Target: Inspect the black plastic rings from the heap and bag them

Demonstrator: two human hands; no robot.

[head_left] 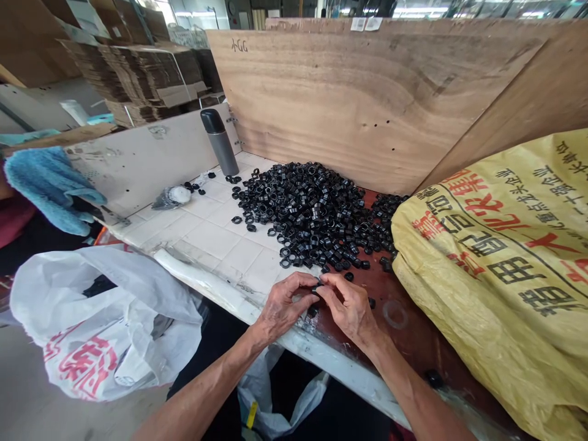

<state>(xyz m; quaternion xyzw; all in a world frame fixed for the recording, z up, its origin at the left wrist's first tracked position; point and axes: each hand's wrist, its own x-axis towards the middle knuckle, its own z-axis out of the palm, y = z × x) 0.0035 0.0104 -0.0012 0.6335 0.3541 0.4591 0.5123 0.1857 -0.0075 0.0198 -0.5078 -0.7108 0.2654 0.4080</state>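
Observation:
Both hands meet at the table's front edge, just before a heap of small black plastic rings (312,208). My left hand (287,303) is closed, thumb and fingertips pinching toward a small black ring (316,288). From the other side my right hand (346,300) pinches the same ring, its fingertips almost touching the left ones. The fingers cover most of that ring. Beneath them another black piece (313,311) lies on the table. Loose black pieces (349,277) lie near my right hand.
A tall wooden board (367,98) backs the table. At the right bulges a yellow woven sack (496,263). A grey bottle (220,144) stands behind the tiles (215,233). White plastic bags (105,318) hang at the left, below a blue towel (50,184).

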